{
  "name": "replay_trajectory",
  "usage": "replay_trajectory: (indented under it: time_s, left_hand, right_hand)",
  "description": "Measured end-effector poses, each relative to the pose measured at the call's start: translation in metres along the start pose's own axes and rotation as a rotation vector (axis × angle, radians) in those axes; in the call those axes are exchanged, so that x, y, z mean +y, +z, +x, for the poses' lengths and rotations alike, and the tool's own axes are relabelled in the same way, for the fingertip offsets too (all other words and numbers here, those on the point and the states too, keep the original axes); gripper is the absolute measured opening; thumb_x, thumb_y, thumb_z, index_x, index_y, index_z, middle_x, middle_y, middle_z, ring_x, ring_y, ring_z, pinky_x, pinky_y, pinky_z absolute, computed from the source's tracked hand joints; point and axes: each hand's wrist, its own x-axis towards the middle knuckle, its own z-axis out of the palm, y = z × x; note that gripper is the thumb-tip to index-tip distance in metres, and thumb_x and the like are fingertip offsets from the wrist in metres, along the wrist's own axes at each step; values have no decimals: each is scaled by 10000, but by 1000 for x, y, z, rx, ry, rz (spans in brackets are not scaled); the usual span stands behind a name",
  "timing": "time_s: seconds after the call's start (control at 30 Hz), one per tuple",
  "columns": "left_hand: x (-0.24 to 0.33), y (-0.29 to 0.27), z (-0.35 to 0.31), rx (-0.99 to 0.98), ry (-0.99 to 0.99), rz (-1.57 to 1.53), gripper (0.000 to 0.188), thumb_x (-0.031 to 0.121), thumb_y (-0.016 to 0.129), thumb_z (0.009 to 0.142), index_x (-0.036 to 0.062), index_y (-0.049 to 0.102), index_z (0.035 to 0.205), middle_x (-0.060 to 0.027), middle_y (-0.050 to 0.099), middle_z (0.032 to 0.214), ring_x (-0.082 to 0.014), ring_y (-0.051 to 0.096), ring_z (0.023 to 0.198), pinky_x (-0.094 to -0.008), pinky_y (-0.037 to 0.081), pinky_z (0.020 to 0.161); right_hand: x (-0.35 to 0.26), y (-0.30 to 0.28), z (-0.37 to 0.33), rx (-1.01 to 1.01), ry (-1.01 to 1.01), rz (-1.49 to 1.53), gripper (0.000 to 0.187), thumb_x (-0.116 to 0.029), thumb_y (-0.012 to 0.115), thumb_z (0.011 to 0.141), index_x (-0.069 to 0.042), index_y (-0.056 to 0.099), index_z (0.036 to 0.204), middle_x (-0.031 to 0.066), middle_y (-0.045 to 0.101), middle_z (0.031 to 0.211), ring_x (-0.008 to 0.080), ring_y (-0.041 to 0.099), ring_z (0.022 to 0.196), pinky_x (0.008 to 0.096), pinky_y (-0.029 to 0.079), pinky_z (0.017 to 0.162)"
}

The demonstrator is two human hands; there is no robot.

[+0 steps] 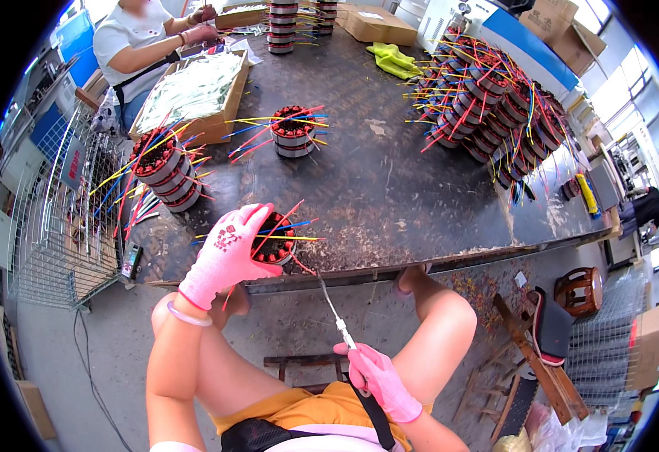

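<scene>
My left hand (231, 252), in a pink glove, grips a motor stator (275, 239) at the table's front edge. Red, blue and yellow lead wires fan out from its dark, round opening. My right hand (378, 380), also gloved in pink, is closed around a slim tool with a white collar (344, 331) and a thin metal shaft, held above my lap. From the shaft's tip a reddish strand (304, 265) runs up to the stator's rim. A black strap or handle (378, 418) trails below my right hand. Its exact kind is unclear.
A stator stack (175, 181) stands left, with a single stator (293, 132) beyond. Many stators (488, 105) are piled far right. A carton of pale strips (228, 113) sits near a co-worker (130, 45). A yellow-green cloth (392, 60) lies at the back. A wire cage (58, 218) flanks the table.
</scene>
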Motion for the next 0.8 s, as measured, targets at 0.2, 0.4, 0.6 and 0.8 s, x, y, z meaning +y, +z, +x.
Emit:
replay_trajectory:
  time_s: [0.2,0.4,0.6,0.8]
  left_hand:
    - [9,-3,1,3,-15,33,968,317,883,558,21,466,1380,-180,509,1342,-371,502,1224,-439,407,1048]
    - [8,-4,2,-22,-16,19,981,330,886,554,16,464,1382,-194,505,1352,-389,504,1220,-448,411,1043]
    - [6,-1,1,-13,-21,37,966,274,875,555,21,466,1392,-192,504,1366,-392,508,1226,-438,419,1042]
    - [8,-2,3,-18,-24,23,966,264,874,551,37,467,1397,-193,502,1371,-393,504,1235,-435,416,1052]
  right_hand:
    - [4,1,0,3,-39,31,381,-290,486,1035,13,569,1250,-68,413,602,24,340,544,196,261,501]
    - [9,-4,3,-24,-35,-35,363,-289,492,1026,-16,579,1248,-62,431,618,22,337,545,201,236,485]
    - [6,1,3,-18,-42,11,321,-242,494,1026,-15,598,1228,-55,445,634,28,370,555,203,266,492]
    - [8,6,5,0,-68,73,366,-268,482,1031,25,567,1234,-79,376,593,15,297,521,196,204,475]
